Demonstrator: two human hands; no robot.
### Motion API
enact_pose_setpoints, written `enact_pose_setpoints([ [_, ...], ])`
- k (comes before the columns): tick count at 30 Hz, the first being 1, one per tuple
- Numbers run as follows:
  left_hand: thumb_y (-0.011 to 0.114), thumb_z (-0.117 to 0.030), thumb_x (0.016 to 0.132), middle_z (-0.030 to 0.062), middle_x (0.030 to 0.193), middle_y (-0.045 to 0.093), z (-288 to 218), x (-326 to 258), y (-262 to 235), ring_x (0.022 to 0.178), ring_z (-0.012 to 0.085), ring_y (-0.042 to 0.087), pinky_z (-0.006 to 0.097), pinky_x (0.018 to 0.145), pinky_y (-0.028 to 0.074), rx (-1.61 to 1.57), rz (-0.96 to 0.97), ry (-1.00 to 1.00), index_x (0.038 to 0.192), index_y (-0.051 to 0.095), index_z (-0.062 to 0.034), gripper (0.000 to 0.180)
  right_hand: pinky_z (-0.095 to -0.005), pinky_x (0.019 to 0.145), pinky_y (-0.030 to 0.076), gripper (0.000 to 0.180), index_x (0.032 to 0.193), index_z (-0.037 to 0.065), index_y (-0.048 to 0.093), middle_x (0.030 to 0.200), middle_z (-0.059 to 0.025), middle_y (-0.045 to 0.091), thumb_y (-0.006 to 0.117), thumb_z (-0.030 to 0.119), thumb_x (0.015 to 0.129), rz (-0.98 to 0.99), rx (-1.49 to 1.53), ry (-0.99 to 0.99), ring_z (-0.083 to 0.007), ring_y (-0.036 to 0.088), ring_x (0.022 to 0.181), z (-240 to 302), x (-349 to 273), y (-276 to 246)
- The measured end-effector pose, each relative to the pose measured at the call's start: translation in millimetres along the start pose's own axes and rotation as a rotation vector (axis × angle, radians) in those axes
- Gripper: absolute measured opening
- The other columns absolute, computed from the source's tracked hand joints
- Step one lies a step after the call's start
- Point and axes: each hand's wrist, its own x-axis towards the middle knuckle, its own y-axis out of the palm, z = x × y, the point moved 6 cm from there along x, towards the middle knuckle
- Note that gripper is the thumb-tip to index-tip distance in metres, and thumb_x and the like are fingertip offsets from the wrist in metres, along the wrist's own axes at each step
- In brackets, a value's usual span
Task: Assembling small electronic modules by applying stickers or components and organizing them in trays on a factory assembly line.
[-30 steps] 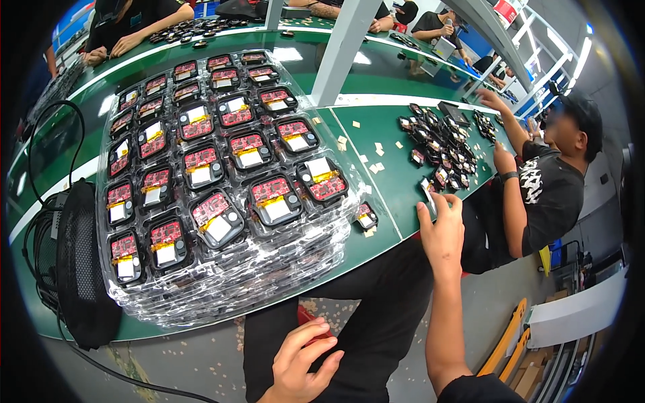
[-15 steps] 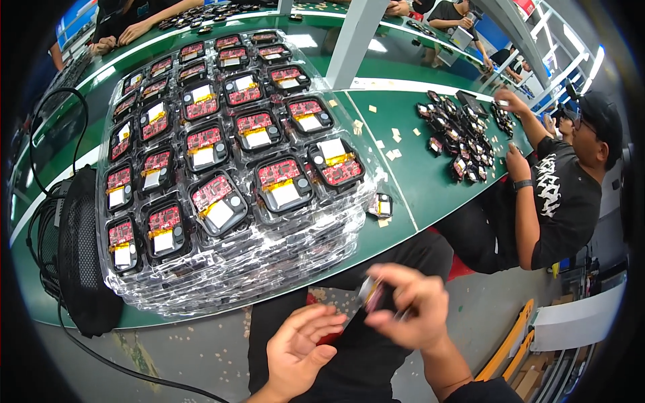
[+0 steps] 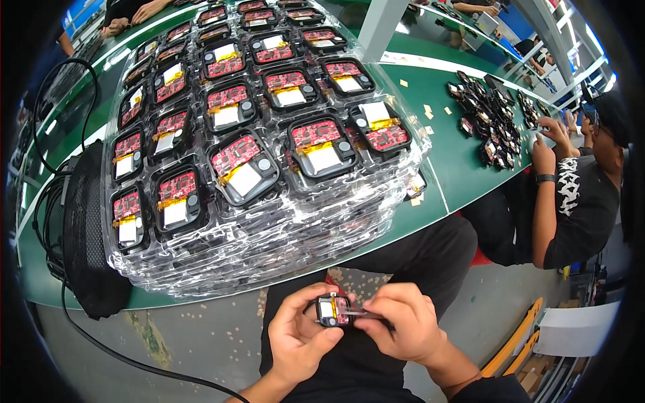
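Above my lap, my left hand (image 3: 300,330) holds a small device housing (image 3: 327,309) by its edges between fingers and thumb. The housing is black, with a red circuit board, yellow tape and a white block like a battery inside. My right hand (image 3: 405,324) pinches slim grey tweezers (image 3: 363,314), whose tips reach the red board. Whether the tips grip anything there is too small to tell. In front of me, a stack of clear plastic trays (image 3: 269,252) carries rows of similar open housings, such as one housing (image 3: 243,168) near the front edge.
A black mesh bag (image 3: 91,248) and cables lie left of the trays on the green table (image 3: 433,158). Another housing (image 3: 416,185) sits by the trays' right side. Farther right, a co-worker (image 3: 578,201) handles parts beside a pile of black housings (image 3: 487,121). A grey post (image 3: 383,30) rises behind.
The device housing has passed from my right hand into my left. My right hand now holds tweezers against its board. The view has shifted, so the trays appear farther right and higher.
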Motion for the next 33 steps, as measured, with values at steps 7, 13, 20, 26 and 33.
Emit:
enact_pose_setpoints([
  [7, 0.084, -0.016, 0.082, 0.0207, 0.126, 0.060, -0.2, -0.9, -4.5, 0.117, 0.0361, 0.064, 0.045, 0.102, 0.052, 0.050, -0.160, -0.035, 0.131, 0.050, 0.0059, 0.063, -0.0252, 0.050, 0.050, 0.028, 0.102, 0.003, 0.073, 0.088, -0.0051, 0.067, 0.082, 0.009, 0.075, -0.018, -0.132, -0.093, -0.0135, 0.063, 0.060, 1.2, -5.4, 7.9],
  [13, 0.074, 0.004, 0.086, 0.0199, 0.134, 0.056, 2.9, -4.0, -5.7, 0.126, 0.0318, 0.058, 0.042, 0.105, 0.049, 0.017, -0.005, -0.030, 0.136, 0.047, 0.0071, 0.057, -0.0246, 0.048, 0.047, 0.030, 0.102, 0.003, 0.074, 0.086, -0.0044, 0.068, 0.082, 0.011, 0.075, 0.016, -0.223, -0.121, -0.0122, 0.062, 0.058, 3.2, -4.9, 8.3],
  [20, 0.073, 0.005, 0.087, 0.0193, 0.135, 0.053, 1.1, -1.5, -2.4, 0.126, 0.0313, 0.058, 0.041, 0.105, 0.050, 0.037, 0.012, -0.031, 0.136, 0.048, 0.0078, 0.056, -0.0260, 0.049, 0.049, 0.023, 0.097, 0.001, 0.073, 0.081, -0.0058, 0.069, 0.080, 0.005, 0.076, -0.014, -0.092, -0.053, -0.0149, 0.064, 0.057, -4.4, -5.3, 8.1],
  [26, 0.071, 0.008, 0.087, 0.0173, 0.139, 0.047, -1.9, -1.2, -2.9, 0.127, 0.0315, 0.057, 0.040, 0.104, 0.050, 0.061, 0.019, -0.043, 0.136, 0.049, 0.0085, 0.053, -0.0280, 0.053, 0.051, 0.013, 0.090, 0.002, 0.072, 0.080, -0.0070, 0.071, 0.078, 0.005, 0.079, 0.012, 0.040, 0.085, -0.0201, 0.069, 0.065, -10.2, -3.2, 13.9],
  [33, 0.071, 0.008, 0.087, 0.0178, 0.145, 0.042, -3.5, 0.9, -5.1, 0.127, 0.0311, 0.057, 0.040, 0.103, 0.051, 0.139, -0.002, -0.022, 0.136, 0.050, 0.0101, 0.053, -0.0282, 0.050, 0.052, 0.020, 0.094, 0.000, 0.070, 0.080, -0.0069, 0.069, 0.079, 0.000, 0.076, 0.061, -0.059, 0.017, -0.0189, 0.067, 0.060, -7.9, -2.3, 14.2],
])
